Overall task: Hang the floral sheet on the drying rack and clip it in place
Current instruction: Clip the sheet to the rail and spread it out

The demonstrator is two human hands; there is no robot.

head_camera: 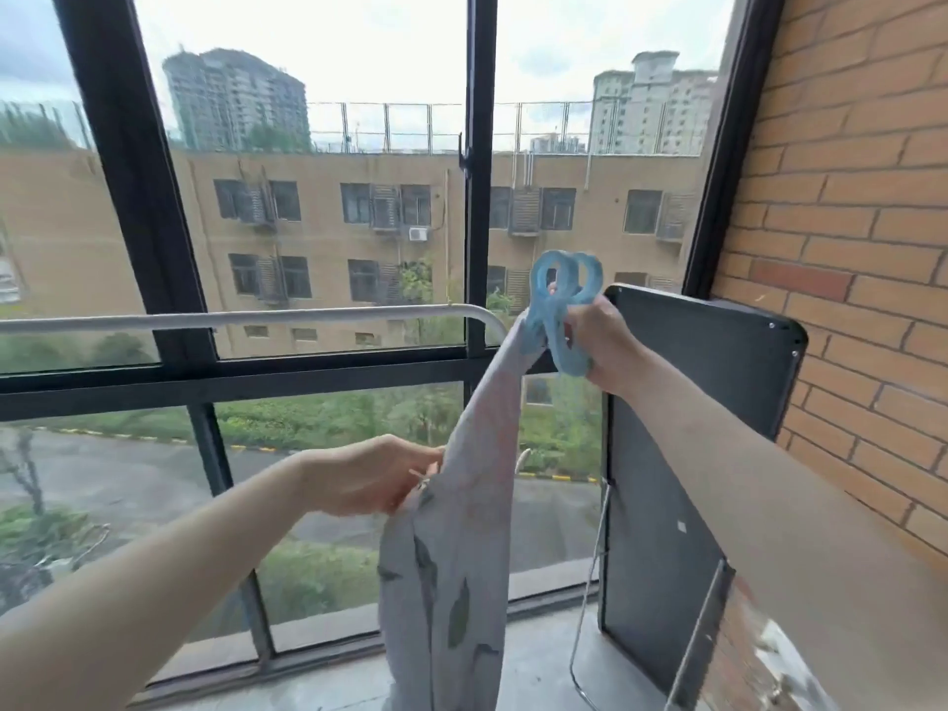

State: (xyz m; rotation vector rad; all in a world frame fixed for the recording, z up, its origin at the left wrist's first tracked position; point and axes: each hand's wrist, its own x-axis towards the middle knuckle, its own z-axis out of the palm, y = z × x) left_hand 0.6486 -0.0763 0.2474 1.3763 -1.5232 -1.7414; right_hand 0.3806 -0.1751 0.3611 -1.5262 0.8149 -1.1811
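The floral sheet (456, 572) is seen nearest, hung bunched into a narrow strip whose long axis runs almost upright, from the floor up to the curved end of the drying rack (246, 316). Just left of the sheet, its edge is pinched by the left hand (369, 477), the grip being closed on the cloth. At the top of the sheet, a large blue clip (561, 310) is held by the right hand (597, 346), fingers curled round its handles; the ringed ends are pointed upward and the jaws are set at the cloth beside the rack's bend. Right of the sheet, a dark folded panel (687, 454) is leaned against the brick wall (846, 223). Behind the sheet, black-framed windows (477, 197) are seen, with buildings beyond.
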